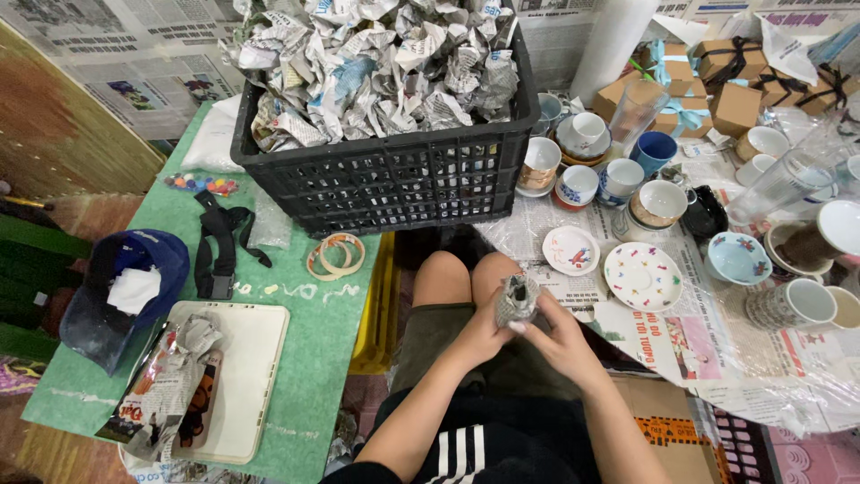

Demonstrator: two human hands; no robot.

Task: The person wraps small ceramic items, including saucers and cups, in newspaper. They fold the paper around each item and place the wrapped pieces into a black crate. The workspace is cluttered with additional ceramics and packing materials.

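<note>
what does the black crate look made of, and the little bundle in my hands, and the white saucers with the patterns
Black crate: looks like moulded plastic, matt, with lattice walls.
Bundle, held by left hand and right hand: crumpled newsprint, grey and creased; its contents are hidden.
Saucers: probably glazed ceramic, glossy white with painted motifs.

Black crate (394,179) — green mat (313,341), blue cap (134,260), white floral saucer (642,276).

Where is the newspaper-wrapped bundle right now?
In the head view, the bundle sits low at centre, held between the left hand and right hand above the knees, just below the black crate.
</note>
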